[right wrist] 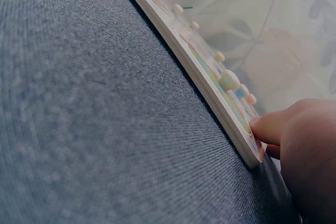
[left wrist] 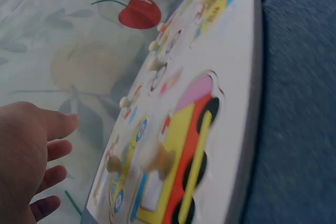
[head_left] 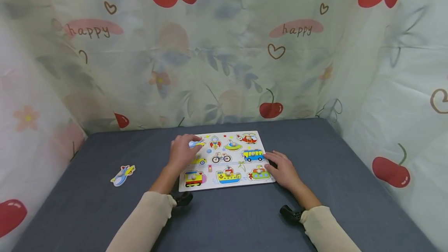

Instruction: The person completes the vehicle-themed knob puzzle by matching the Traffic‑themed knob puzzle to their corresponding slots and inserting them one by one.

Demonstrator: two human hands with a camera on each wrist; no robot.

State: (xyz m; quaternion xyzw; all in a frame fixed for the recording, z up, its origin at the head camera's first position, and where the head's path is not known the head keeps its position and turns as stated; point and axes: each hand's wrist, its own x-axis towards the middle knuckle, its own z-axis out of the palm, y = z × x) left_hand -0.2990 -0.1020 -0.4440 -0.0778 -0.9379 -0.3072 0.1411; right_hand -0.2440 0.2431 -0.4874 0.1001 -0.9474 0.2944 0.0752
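A wooden knob puzzle board [head_left: 210, 184] with pictures of vehicles lies on the dark cloth. My left hand [head_left: 182, 151] is over its far left corner, thumb and forefinger spread beside a blue-and-yellow airplane picture [head_left: 196, 143]. In the left wrist view that hand [left wrist: 23, 150] has nothing between its visible fingers. My right hand [head_left: 284, 170] rests at the right edge, close to the bus [head_left: 252, 155] and the submarine [head_left: 259, 172]. From the right wrist, the thumb [right wrist: 270, 127] touches the board's top near a corner, with the other fingers mostly hidden.
A loose airplane puzzle piece [head_left: 123, 175] lies on the cloth to the left of the board. The dark tablecloth [head_left: 224, 221] runs back to a printed curtain [head_left: 217, 69], which also stands along both sides. A train piece [head_left: 194, 179] and a ship piece [head_left: 228, 175] sit along the near edge.
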